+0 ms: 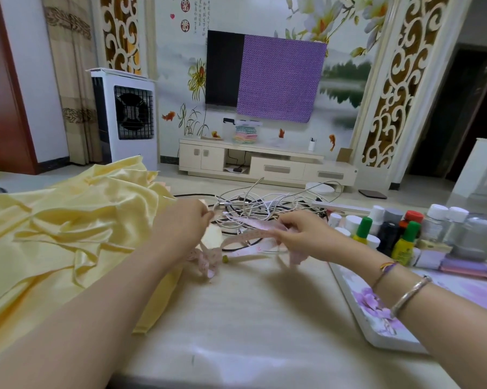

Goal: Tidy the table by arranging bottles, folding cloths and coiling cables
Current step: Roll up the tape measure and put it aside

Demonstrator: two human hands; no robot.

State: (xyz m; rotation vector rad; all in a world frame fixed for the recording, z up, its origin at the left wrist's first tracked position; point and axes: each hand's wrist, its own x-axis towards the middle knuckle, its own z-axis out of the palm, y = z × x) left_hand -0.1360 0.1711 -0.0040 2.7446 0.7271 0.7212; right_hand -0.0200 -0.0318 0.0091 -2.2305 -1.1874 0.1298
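Observation:
A pale pink measuring tape (pixel 253 236) stretches between both hands over the middle of the table (pixel 250 318). My left hand (pixel 180 223) pinches one end of it, and loose loops of tape hang below at the table top. My right hand (pixel 301 234) grips the tape further along. Behind the hands lies a tangle of white and black cables (pixel 264 206). A crumpled yellow cloth (pixel 68 237) covers the left side of the table. Several bottles (pixel 405 234), some with green caps, stand grouped at the right.
A white tray with purple flowers (pixel 377 318) lies at the right edge under my right forearm. Folded purple and white items (pixel 461 266) rest beside the bottles. A TV cabinet and a white fan unit stand across the room.

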